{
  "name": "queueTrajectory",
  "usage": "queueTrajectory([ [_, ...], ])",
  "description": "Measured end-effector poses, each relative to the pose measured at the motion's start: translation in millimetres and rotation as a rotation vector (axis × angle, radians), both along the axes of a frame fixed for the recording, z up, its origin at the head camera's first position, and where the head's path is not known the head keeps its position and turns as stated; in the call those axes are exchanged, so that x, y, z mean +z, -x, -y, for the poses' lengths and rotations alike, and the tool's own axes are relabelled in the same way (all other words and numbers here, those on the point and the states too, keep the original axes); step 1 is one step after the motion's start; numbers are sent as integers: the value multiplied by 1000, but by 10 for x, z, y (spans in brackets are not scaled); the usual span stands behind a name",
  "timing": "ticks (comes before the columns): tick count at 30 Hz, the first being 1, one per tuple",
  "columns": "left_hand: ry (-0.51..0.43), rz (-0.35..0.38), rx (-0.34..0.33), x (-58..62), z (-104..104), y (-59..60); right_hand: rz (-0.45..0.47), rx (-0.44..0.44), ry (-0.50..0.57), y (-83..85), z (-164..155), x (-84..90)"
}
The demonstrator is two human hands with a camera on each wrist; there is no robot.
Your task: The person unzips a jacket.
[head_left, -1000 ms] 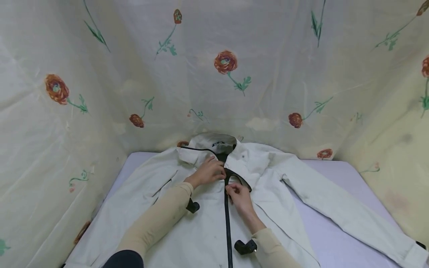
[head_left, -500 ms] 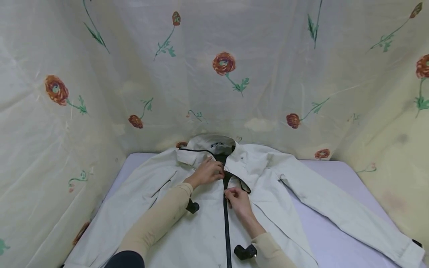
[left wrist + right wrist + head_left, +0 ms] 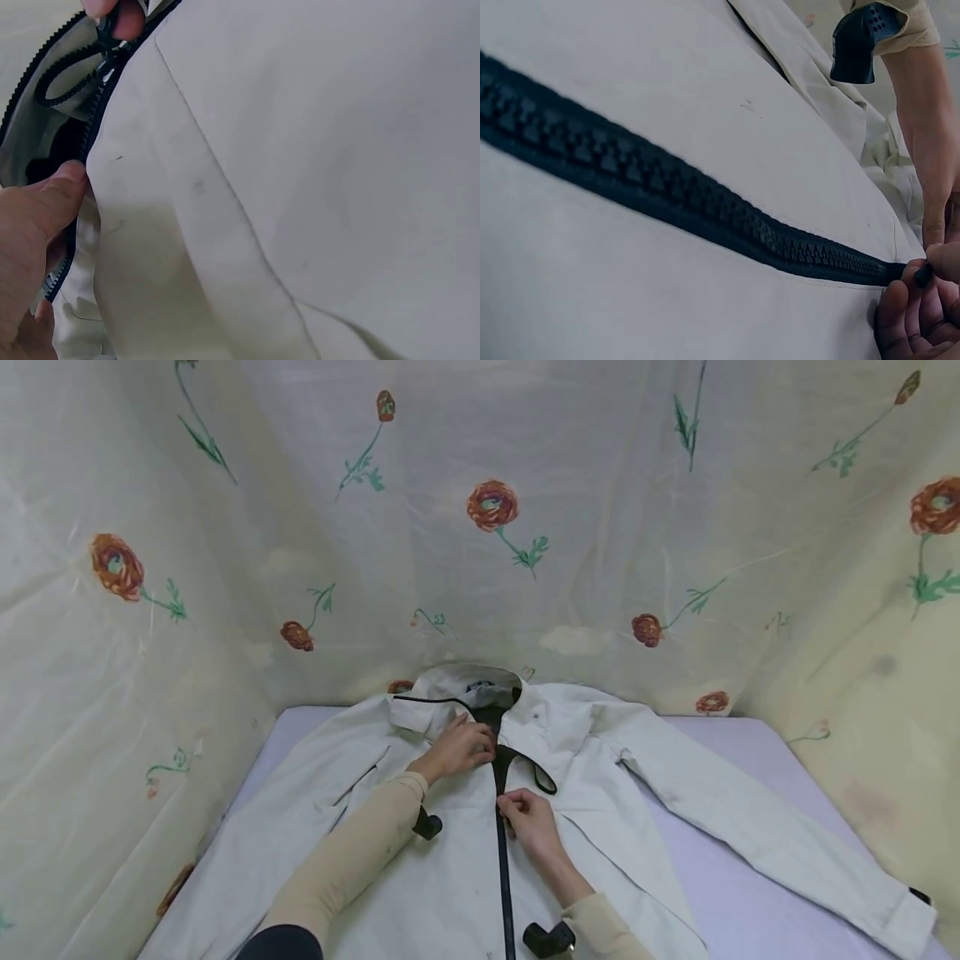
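A pale jacket [image 3: 465, 860] lies face up and spread flat on a lilac table [image 3: 750, 893], its collar [image 3: 480, 681] at the far edge against a flower-printed curtain [image 3: 525, 485] and one sleeve [image 3: 750, 835] stretched out to the person's right. A black zipper [image 3: 501, 877] runs up the middle of the jacket, closed along its lower length and parted into two loose black edges just below the collar. The right hand [image 3: 528, 818] sits on the zipper line where the closed part ends, fingers curled and pinching the slider; the right wrist view shows the fingertips [image 3: 907, 307] bunched at the end of the meshed teeth [image 3: 667, 187]. The left hand [image 3: 457, 747] lies nearer the collar, to the left of the zipper, holding the open left edge of the jacket; in the left wrist view its thumb [image 3: 52, 199] presses against the zipper tape [image 3: 90, 142] there. The two hands are close together but apart, one on each side of the split. Both forearms wear beige sleeves [image 3: 352, 852].
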State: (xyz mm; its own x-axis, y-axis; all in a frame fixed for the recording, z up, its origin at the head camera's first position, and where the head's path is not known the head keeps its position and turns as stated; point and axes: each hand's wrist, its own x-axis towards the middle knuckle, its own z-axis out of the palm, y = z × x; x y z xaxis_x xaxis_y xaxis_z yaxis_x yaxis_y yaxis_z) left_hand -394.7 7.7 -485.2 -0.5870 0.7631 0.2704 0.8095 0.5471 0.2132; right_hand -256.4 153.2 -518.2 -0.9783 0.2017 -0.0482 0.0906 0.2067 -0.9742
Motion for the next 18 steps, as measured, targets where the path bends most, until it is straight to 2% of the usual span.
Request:
queueTrajectory([
  [5,6,-3,24,-38,-15,2,-13,10,-30,-47,4,-18],
  [9,23,1,2,-90,-60,15,-4,-5,-48,-117,-22,-31],
  [13,19,-17,-6,-117,-73,28,-11,-15,-27,-148,-25,-35],
  [18,10,-43,37,-80,2,40,-3,13,18,-116,35,-22],
])
